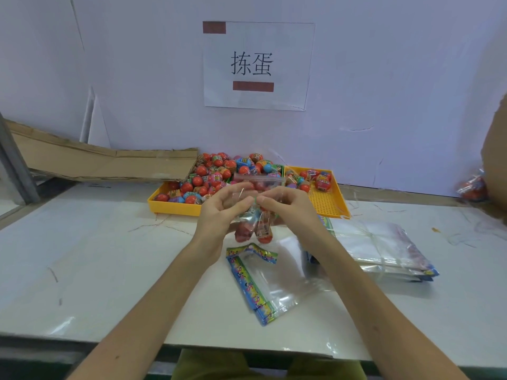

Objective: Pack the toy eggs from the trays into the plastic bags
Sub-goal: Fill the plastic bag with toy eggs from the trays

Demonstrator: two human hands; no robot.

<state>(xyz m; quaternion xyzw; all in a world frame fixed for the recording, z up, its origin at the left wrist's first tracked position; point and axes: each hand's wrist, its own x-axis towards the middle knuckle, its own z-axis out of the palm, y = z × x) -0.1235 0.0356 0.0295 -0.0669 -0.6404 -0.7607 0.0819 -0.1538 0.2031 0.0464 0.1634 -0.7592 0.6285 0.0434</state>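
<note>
Toy eggs (pixel 211 178) behind held bag (pixel 253 212)

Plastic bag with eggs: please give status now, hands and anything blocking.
Left hand and right hand both pinch filled plastic bag at its top, above table. Left tray heaped with eggs, right tray nearly empty. Nothing blocking.

A person's left hand (pixel 219 212) and right hand (pixel 285 208) pinch a clear plastic bag (pixel 253 215) holding toy eggs (pixel 252 230) above a white table (pixel 96 256); behind, two yellow trays (pixel 175 207) hold more eggs, with flat bags (pixel 384 248) stacked at right.
</note>
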